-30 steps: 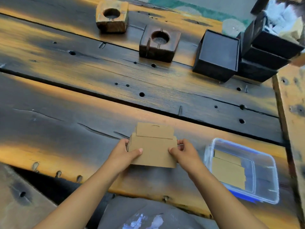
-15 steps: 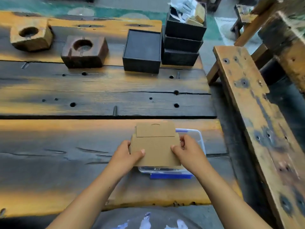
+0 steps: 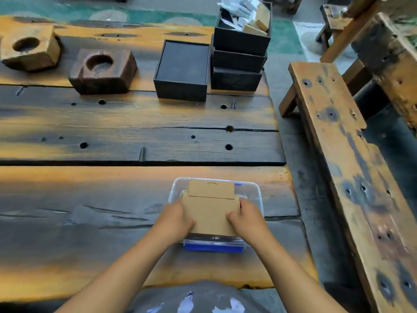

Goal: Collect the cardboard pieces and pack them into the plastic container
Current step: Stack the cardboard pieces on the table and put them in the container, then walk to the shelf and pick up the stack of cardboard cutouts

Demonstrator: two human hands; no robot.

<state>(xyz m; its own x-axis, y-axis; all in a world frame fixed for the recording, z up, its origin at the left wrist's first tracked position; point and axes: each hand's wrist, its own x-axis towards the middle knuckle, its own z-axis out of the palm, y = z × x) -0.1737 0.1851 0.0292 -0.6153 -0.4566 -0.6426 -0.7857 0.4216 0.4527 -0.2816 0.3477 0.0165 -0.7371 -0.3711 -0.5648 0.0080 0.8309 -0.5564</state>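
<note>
cardboard piece (image 3: pixel 211 211) between both hands, over plastic container (image 3: pixel 255 190)

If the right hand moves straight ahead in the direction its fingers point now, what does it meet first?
The right hand points forward and slightly left, gripping the cardboard piece. Beyond that, probably the far wall of the plastic container, though depth is unclear.

We see a plank table (image 3: pixel 135 123) carrying the plastic container (image 3: pixel 257 193), two bored wooden blocks (image 3: pixel 102 71), and black boxes (image 3: pixel 181 71).
</note>
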